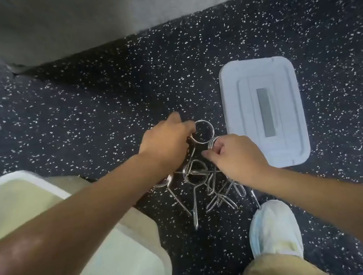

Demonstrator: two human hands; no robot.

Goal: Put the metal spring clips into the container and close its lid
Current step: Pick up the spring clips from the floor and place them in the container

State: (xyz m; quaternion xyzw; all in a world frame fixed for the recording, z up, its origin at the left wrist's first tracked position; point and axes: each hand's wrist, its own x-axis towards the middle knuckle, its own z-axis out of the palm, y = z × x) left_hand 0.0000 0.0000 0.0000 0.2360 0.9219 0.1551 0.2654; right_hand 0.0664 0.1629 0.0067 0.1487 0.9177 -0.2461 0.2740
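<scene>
Several metal spring clips [207,186] lie tangled in a pile on the dark speckled floor. My left hand [167,141] is closed on the ring of one clip [205,132] at the far end of the pile. My right hand [235,156] pinches the ring of another clip beside it. The open translucent container [19,182] stands at the lower left, partly hidden by my left forearm. Its white lid [262,113] lies flat on the floor to the right of the pile.
A grey wall base [93,22] runs across the back. My foot in a light shoe cover [274,228] rests just right of the pile, with my trouser leg [277,272] below it.
</scene>
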